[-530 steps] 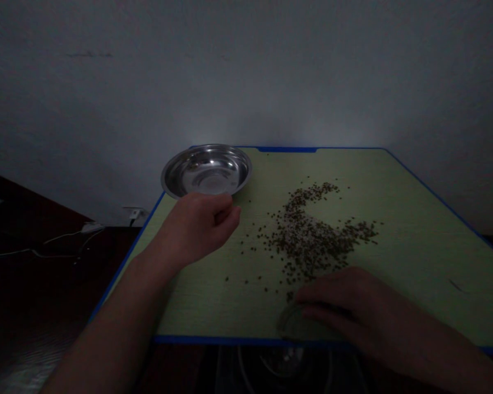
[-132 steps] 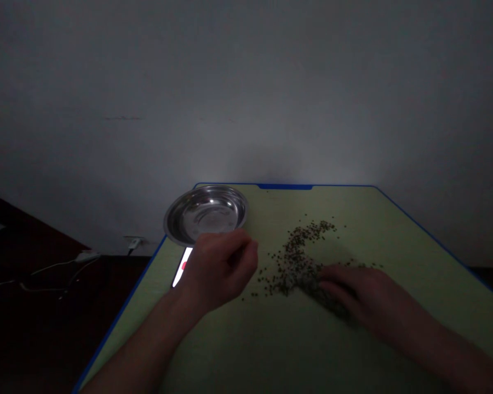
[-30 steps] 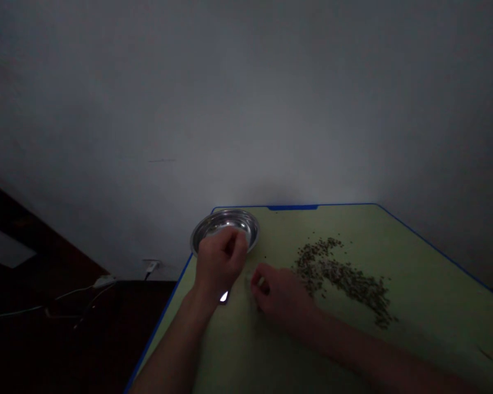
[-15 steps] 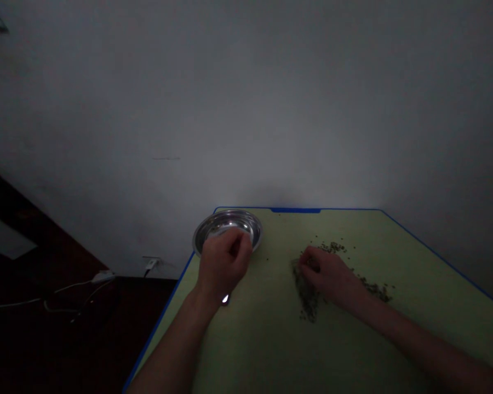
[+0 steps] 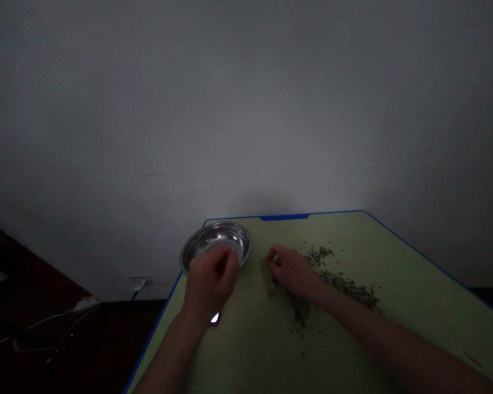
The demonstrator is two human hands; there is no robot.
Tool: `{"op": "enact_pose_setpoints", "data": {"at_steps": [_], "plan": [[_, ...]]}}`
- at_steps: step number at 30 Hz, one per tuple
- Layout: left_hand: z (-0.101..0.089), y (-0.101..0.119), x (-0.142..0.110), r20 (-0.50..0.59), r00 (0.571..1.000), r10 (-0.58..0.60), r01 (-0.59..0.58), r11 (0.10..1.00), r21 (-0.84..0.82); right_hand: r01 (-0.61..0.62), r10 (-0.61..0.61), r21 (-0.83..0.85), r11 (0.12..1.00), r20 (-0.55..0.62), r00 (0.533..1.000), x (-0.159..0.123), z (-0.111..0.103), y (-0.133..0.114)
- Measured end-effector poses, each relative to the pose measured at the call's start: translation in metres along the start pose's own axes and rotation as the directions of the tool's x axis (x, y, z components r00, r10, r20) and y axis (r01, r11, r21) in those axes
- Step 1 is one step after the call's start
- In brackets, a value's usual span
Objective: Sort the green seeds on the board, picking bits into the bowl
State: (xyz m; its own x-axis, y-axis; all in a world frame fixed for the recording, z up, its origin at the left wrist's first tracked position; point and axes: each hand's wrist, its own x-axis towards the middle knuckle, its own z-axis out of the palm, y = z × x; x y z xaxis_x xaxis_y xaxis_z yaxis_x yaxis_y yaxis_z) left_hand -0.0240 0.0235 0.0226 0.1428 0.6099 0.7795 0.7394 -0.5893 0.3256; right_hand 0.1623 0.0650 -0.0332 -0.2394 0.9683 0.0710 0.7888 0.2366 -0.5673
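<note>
My left hand [image 5: 210, 280] is closed in a loose fist at the near rim of a shiny metal bowl [image 5: 197, 241]. What it holds, if anything, is hidden. My right hand [image 5: 291, 268] is closed in a pinch just above the table, to the right of the bowl. A thin, blurred, pale strip [image 5: 268, 278] hangs below its fingertips; its kind I cannot make out. Small dark seed-like bits [image 5: 347, 287] lie scattered right of the right hand and partly behind its forearm. More bits [image 5: 301, 314] form a patch just below the wrist.
The pale green table [image 5: 246, 350] has a blue edge and stands against a grey wall [image 5: 246, 109]. A small dark object with a bright spot [image 5: 215, 318] shows beside my left wrist. White cables and a power strip [image 5: 85, 304] lie at the lower left. The scene is dim.
My right hand has moved left, away from the seed-like bits and closer to the bowl, with the blurred strip. My left hand stays closed by the bowl. The view has shifted slightly.
</note>
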Motion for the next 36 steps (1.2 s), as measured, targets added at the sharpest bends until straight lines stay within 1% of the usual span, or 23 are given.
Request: {"op": "enact_pose_setpoints", "data": {"at_steps": [4,7,10,13,14,16,19,21,24,27,31,36], "plan": [[0.000,-0.001,-0.002,0.012,1.000,0.009,-0.009,1.000,-0.004,-0.029,0.030,-0.067,0.997,0.014,0.999,-0.005,-0.022,0.026],[0.000,-0.002,-0.003,0.024,0.999,0.022,-0.022,1.000,0.013,-0.002,0.004,-0.105,0.994,0.015,1.000,0.005,-0.044,0.037],[-0.001,-0.002,-0.002,0.039,0.999,0.011,-0.013,0.999,0.041,0.036,-0.041,-0.167,0.985,-0.024,0.999,0.033,-0.068,0.042],[-0.002,-0.002,-0.001,0.052,0.999,0.016,-0.018,0.999,0.048,0.055,-0.082,-0.275,0.960,-0.090,0.993,0.072,-0.085,0.045],[-0.002,-0.002,-0.001,0.050,0.999,0.022,-0.024,0.999,0.046,0.062,-0.098,-0.310,0.949,-0.102,0.990,0.085,-0.087,0.045],[-0.003,-0.002,0.000,0.056,0.998,0.039,-0.042,0.998,0.041,0.080,-0.127,-0.370,0.926,-0.105,0.986,0.109,-0.084,0.044],[-0.003,-0.003,-0.001,0.074,0.997,0.036,-0.040,0.998,0.043,0.113,-0.163,-0.438,0.892,-0.080,0.983,0.132,-0.067,0.042],[-0.002,-0.003,-0.001,0.088,0.996,0.023,-0.027,0.999,0.047,0.147,-0.190,-0.470,0.870,-0.045,0.981,0.138,-0.054,0.042],[-0.002,-0.004,-0.003,0.107,0.994,0.005,-0.012,0.998,0.061,0.213,-0.232,-0.504,0.837,0.026,0.972,0.135,-0.040,0.045],[-0.002,-0.004,-0.003,0.115,0.993,-0.001,-0.006,0.998,0.063,0.277,-0.268,-0.527,0.804,0.095,0.959,0.121,-0.037,0.052],[-0.001,-0.003,-0.002,0.121,0.993,-0.004,-0.001,0.999,0.034,0.355,-0.313,-0.540,0.763,0.171,0.934,0.091,-0.045,0.059],[0.001,-0.003,-0.002,0.136,0.991,0.004,-0.010,0.999,0.043,0.453,-0.381,-0.510,0.731,0.247,0.891,0.044,-0.057,0.057]]}}
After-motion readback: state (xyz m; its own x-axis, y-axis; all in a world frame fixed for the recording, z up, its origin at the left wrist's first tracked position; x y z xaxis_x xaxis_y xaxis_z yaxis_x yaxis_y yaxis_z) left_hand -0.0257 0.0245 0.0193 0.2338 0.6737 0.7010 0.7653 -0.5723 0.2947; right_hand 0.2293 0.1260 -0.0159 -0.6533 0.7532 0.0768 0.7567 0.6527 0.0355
